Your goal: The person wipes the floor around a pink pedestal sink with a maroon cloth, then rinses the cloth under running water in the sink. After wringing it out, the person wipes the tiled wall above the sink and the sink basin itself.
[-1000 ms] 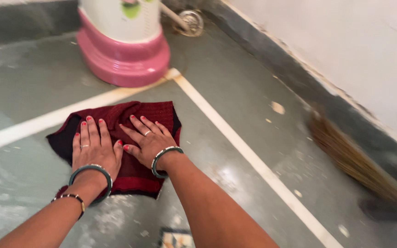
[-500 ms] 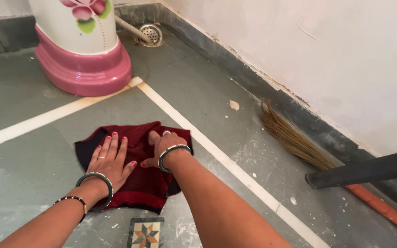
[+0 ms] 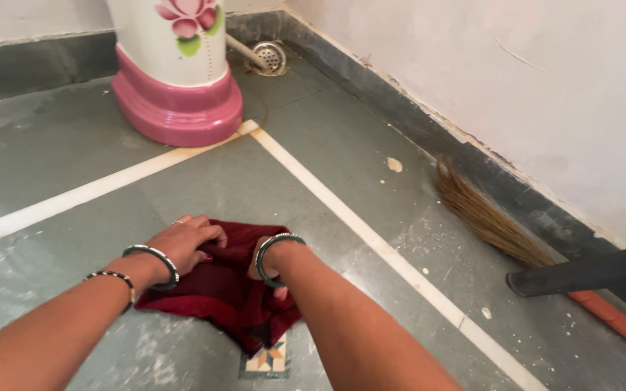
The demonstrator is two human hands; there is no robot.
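A dark red cloth (image 3: pixel 230 289) lies bunched on the wet grey floor in front of me. My left hand (image 3: pixel 186 239) curls its fingers over the cloth's far left edge and grips it. My right hand (image 3: pixel 264 266) is bent down into the cloth's middle, mostly hidden behind my wrist and its green bangle, and appears closed on the fabric. Both wrists wear bangles. The cloth partly covers a small patterned tile inset (image 3: pixel 268 360).
A white and pink pedestal (image 3: pixel 175 69) with a flower print stands at the back, a floor drain (image 3: pixel 268 56) beside it. A grass broom (image 3: pixel 494 221) lies along the right wall, with a black bar (image 3: pixel 588 271) over its orange handle. White strips (image 3: pixel 371 232) cross the floor.
Both hands went from flat on the spread cloth to curled around it. The cloth has been pulled back toward me and gathered into a smaller bunch.
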